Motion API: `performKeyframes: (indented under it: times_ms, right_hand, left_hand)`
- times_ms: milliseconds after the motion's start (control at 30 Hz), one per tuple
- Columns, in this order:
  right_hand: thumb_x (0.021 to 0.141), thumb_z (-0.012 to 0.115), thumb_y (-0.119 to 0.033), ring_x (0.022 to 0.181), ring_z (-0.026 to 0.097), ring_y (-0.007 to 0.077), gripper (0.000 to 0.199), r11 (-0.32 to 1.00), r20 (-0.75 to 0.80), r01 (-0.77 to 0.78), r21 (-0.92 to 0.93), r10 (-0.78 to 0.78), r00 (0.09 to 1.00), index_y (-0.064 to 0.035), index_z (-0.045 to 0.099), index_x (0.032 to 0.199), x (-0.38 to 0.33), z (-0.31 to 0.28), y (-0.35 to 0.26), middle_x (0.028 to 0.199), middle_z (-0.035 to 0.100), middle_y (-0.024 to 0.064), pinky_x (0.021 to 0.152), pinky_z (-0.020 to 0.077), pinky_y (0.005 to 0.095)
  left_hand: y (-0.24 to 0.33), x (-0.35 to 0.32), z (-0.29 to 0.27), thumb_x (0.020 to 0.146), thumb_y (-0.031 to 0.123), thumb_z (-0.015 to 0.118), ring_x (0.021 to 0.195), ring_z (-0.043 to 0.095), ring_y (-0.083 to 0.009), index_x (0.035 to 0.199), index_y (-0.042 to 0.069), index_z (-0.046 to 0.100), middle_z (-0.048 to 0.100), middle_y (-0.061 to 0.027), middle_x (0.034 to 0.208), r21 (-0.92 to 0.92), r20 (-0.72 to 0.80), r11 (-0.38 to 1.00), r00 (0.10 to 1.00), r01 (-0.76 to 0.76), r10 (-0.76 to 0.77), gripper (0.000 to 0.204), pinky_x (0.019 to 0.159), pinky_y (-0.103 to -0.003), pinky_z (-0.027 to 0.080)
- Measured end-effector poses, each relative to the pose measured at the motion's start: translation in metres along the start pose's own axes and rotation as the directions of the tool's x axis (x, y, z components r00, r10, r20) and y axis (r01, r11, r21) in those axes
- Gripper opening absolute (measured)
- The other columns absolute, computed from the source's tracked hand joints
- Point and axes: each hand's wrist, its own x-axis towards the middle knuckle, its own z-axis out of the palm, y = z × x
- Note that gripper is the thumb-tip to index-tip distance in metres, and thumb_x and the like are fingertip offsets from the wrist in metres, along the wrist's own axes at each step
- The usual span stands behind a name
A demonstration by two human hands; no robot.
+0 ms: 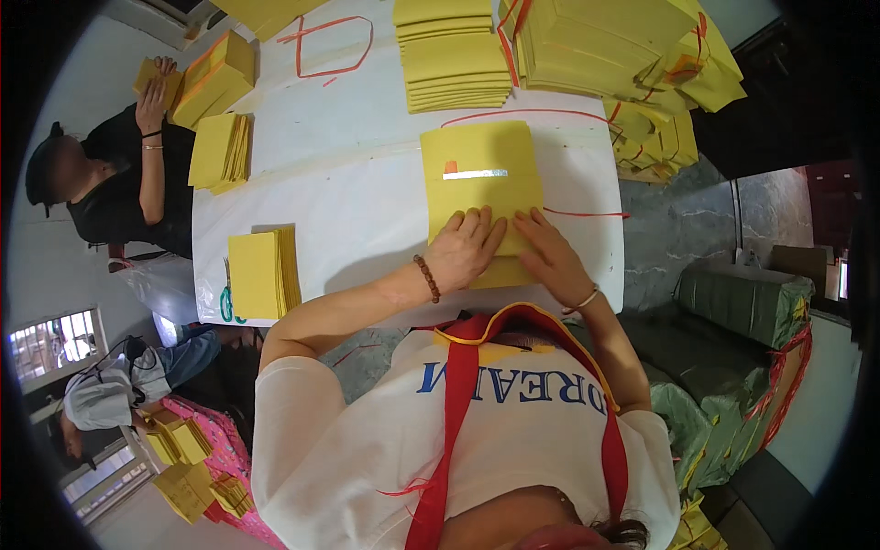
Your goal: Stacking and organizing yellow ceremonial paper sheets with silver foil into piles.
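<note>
A yellow paper piece [481,156], with a silver strip and a small orange mark across it, lies on the white table in front of me. My left hand [466,246] rests flat on its lower part, fingers stretched out. Close beside it, my right hand [555,258] lies on the right edge with fingers extended. Neither hand grips anything. Whether the yellow piece is one sheet, an envelope or a thin stack I cannot tell. A fold or edge runs under my fingers.
Yellow paper stacks [454,55] and a larger tied pile [587,46] stand at the far side. Another stack [261,275] sits left, beside green-handled scissors [226,302]. Red ties [335,71] lie on the table [357,183]. A co-worker [137,174] handles yellow bundles. Green wrapped bales [747,298] stand right.
</note>
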Motion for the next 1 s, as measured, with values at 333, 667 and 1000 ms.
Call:
performKeyframes:
  times_ms: [333, 667, 1000]
  right_hand:
    - [0.090, 0.048, -0.021, 0.120, 0.042, 0.0222, 0.047, 0.943, -0.396, 0.074, 0.325, 0.064, 0.916, -0.0025, 0.038, 0.133, -0.009, -0.004, -0.002, 0.130, 0.045, 0.0117, 0.100, 0.0320, 0.0323]
    - [0.087, 0.053, -0.019, 0.062, 0.050, 0.0056, 0.034, 0.609, -0.062, -0.295, 0.736, 0.495, 0.867, -0.0036, 0.055, 0.117, 0.005, 0.007, -0.005, 0.077, 0.057, 0.0000, 0.056, 0.0433, 0.0198]
    - [0.078, 0.059, -0.014, 0.054, 0.051, 0.0073, 0.028, 0.752, -0.168, -0.284, 0.595, 0.462, 0.871, -0.0007, 0.064, 0.102, 0.007, 0.017, 0.004, 0.060, 0.054, 0.0026, 0.050, 0.0425, 0.0237]
  left_hand:
    - [-0.030, 0.003, -0.012, 0.063, 0.008, 0.063, 0.092, 0.056, -0.0272, 0.115, -0.004, 0.050, 0.058, -0.0166, 0.106, -0.231, -0.117, 0.973, 0.993, -0.021, -0.006, 0.055, 0.079, -0.033, 0.048]
    - [-0.012, 0.000, -0.012, 0.074, 0.019, 0.063, 0.094, 0.057, -0.0296, 0.117, -0.001, 0.052, 0.060, -0.0165, 0.105, -0.073, -0.109, 0.996, 0.993, -0.044, 0.036, 0.049, 0.082, -0.034, 0.048]
    - [-0.172, 0.101, 0.001, 0.075, 0.020, 0.066, 0.109, 0.046, -0.0342, 0.120, 0.003, 0.047, 0.051, -0.0170, 0.119, -0.091, -0.395, 0.986, 0.904, 0.137, -0.162, 0.051, 0.091, -0.040, 0.039]
